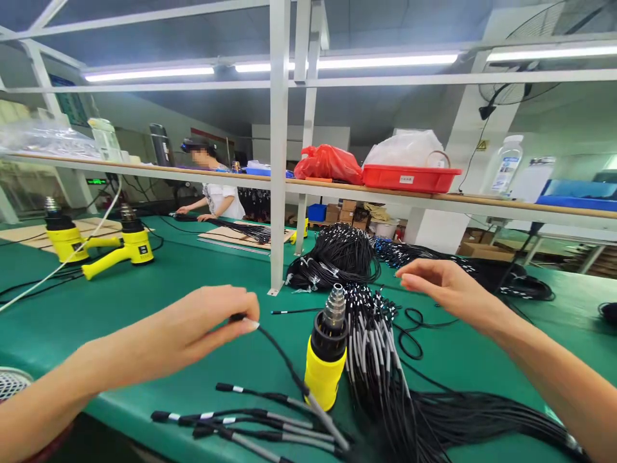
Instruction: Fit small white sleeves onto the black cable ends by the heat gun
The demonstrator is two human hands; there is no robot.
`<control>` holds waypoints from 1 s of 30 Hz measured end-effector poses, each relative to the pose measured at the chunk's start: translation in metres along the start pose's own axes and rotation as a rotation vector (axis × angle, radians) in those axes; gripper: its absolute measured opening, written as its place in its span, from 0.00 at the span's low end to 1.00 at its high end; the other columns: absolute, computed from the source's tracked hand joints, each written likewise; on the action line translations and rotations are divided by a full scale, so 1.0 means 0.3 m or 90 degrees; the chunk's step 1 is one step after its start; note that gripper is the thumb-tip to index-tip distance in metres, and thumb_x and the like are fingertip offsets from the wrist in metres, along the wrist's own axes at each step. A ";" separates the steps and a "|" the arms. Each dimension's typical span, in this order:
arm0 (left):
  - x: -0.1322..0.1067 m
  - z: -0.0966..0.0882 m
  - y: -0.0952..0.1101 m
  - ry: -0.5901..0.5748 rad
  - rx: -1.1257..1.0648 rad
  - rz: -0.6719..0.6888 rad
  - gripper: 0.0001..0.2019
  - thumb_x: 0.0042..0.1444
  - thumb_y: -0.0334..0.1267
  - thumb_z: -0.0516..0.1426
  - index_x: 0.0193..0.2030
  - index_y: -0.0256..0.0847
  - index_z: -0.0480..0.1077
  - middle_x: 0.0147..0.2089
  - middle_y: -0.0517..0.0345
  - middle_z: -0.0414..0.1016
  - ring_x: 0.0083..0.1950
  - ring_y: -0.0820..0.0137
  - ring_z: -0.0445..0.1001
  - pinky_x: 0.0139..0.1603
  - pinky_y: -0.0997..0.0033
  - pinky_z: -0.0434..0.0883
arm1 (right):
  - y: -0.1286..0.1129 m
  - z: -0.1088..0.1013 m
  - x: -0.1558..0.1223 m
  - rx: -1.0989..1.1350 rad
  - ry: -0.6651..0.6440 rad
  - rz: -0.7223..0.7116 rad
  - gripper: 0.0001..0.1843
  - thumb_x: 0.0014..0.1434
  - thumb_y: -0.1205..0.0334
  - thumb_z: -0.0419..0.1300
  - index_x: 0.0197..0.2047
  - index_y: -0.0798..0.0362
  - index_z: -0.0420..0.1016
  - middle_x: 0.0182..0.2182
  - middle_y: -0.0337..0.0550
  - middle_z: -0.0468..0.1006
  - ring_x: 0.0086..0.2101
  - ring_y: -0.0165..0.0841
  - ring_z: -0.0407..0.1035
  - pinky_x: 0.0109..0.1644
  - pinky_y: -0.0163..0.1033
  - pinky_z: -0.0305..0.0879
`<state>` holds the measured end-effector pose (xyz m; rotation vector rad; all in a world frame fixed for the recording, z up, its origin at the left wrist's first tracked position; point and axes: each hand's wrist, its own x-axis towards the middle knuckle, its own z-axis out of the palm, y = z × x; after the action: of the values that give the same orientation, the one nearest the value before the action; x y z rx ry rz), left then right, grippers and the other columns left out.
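Note:
My left hand (212, 328) pinches the end of a black cable (279, 350) between thumb and fingers. The cable runs down to the right, with a grey sleeve on it, past a yellow heat gun (325, 370) standing nozzle up. My right hand (434, 283) hovers above the green table, its fingers bent and a gap showing between thumb and fingertips; I see nothing held there. Below and left of it lies a large bundle of black cables with grey sleeves (371, 347). Several sleeved cables with black connector ends (260, 418) lie left of the heat gun, near the front edge.
Two more yellow heat guns (137, 244) stand at the left. Behind the bundle sits a heap of coiled black cables (337, 254). A white post (277, 148) rises to a shelf (216, 173) holding a red tray (409, 179). A person (222, 199) works across the table.

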<state>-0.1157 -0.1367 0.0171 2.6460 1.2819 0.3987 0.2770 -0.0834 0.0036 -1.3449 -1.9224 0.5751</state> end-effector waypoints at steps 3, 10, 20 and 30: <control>0.089 -0.056 0.118 0.073 0.011 0.076 0.10 0.66 0.41 0.49 0.35 0.44 0.66 0.33 0.65 0.70 0.33 0.75 0.65 0.35 0.77 0.61 | -0.204 0.045 -0.062 0.015 -0.014 -0.110 0.16 0.62 0.47 0.57 0.43 0.50 0.74 0.37 0.41 0.79 0.38 0.35 0.71 0.42 0.39 0.66; 0.223 -0.041 0.264 0.171 -0.013 0.156 0.07 0.65 0.37 0.51 0.35 0.43 0.66 0.29 0.68 0.68 0.29 0.77 0.62 0.31 0.77 0.58 | -0.381 0.111 -0.109 0.081 -0.242 -0.104 0.15 0.69 0.52 0.46 0.37 0.52 0.64 0.29 0.37 0.72 0.32 0.31 0.68 0.36 0.36 0.64; 0.273 0.035 0.181 0.156 -0.010 0.072 0.17 0.66 0.46 0.46 0.30 0.41 0.67 0.25 0.63 0.64 0.27 0.73 0.59 0.29 0.72 0.54 | -0.277 0.130 -0.013 0.086 -0.140 -0.053 0.16 0.63 0.50 0.52 0.30 0.53 0.63 0.24 0.34 0.62 0.24 0.26 0.55 0.26 0.33 0.53; 0.306 0.064 0.123 0.102 -0.239 -0.046 0.22 0.61 0.53 0.48 0.26 0.39 0.68 0.22 0.64 0.62 0.25 0.74 0.59 0.25 0.74 0.54 | -0.256 0.161 0.039 -0.067 -0.060 -0.100 0.15 0.60 0.58 0.55 0.24 0.52 0.60 0.21 0.32 0.60 0.24 0.26 0.52 0.27 0.34 0.48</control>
<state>-0.0278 -0.0878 0.0238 2.2859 1.2025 0.7706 0.1905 -0.0982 0.0297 -1.2360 -2.1385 0.4738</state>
